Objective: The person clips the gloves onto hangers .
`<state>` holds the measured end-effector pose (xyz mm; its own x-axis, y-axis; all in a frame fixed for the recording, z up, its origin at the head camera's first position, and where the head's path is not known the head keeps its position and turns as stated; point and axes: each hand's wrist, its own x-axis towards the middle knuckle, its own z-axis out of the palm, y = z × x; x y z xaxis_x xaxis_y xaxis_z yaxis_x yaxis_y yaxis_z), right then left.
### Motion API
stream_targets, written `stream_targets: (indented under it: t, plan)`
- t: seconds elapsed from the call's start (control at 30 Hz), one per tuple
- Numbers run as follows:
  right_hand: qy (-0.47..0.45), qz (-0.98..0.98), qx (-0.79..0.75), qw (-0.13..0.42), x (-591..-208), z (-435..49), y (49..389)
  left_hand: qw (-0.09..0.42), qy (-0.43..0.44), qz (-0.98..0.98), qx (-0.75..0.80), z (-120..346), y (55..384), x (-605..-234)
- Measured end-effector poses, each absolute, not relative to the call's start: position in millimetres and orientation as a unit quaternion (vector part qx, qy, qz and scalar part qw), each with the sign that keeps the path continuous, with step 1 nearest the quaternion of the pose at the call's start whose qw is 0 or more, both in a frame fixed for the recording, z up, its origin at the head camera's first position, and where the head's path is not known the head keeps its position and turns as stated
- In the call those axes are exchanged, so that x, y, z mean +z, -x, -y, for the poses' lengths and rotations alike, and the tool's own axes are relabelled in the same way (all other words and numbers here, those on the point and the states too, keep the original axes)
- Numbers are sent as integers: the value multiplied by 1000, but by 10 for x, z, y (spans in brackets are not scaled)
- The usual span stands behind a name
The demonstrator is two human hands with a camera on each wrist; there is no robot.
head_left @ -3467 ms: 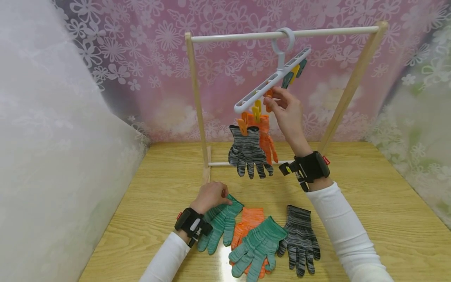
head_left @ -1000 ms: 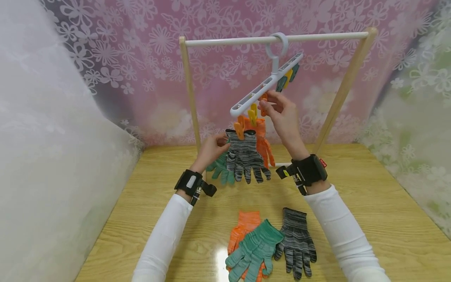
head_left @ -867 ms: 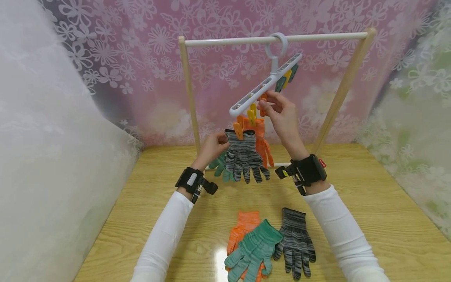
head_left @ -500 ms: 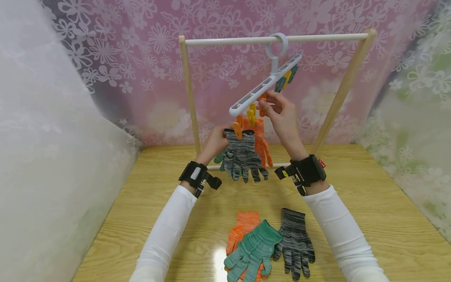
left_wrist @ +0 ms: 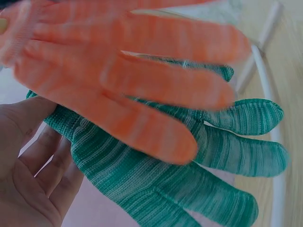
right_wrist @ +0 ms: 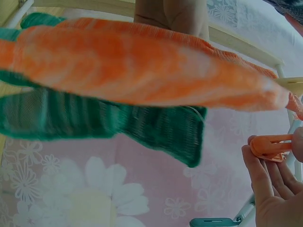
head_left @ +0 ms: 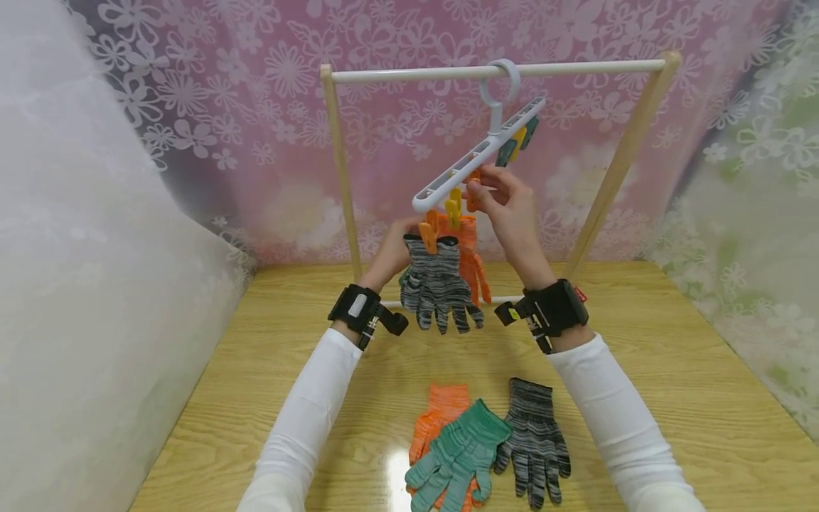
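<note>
Behind a hanging grey-and-black glove [head_left: 438, 281], my left hand [head_left: 390, 256] pinches a green knit glove [left_wrist: 113, 175] by its cuff. That green glove is mostly hidden in the head view; the left wrist view shows it behind a hanging orange glove [left_wrist: 109, 85]. Thumb and fingers of my right hand [head_left: 517, 217] pinch an orange clothespin [right_wrist: 272, 147] under the white hanger [head_left: 489, 151]. In the right wrist view the green cuff [right_wrist: 189, 137] is apart from this clothespin. A yellow clothespin [head_left: 453, 208] and another orange one hold the two hanging gloves.
The hanger hooks over the white bar [head_left: 409, 74] of a wooden-legged rack. Further clothespins [head_left: 520, 142] hang at its far end. On the wooden table [head_left: 640, 398] lie an orange glove [head_left: 448, 400], a green glove [head_left: 470, 441] over it, and a grey-and-black glove [head_left: 534, 434].
My left hand has lifted a green glove from the table and carried it up behind the hanging gloves. My right hand has kept its grip on the orange clothespin.
</note>
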<state>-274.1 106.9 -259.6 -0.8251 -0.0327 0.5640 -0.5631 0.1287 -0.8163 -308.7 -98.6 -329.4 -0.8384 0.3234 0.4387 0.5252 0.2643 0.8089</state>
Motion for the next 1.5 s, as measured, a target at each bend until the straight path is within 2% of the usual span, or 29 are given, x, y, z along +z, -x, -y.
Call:
stream_targets:
  t: [0.9,1.5]
  plan:
    - [-165,672,695,196,-2583,-1007,2870,55,238,749,-616,862,3100,-3100]
    - [-151,670,695,212,-2566,-990,2874,65,253,712,-652,806,3066,-3066]
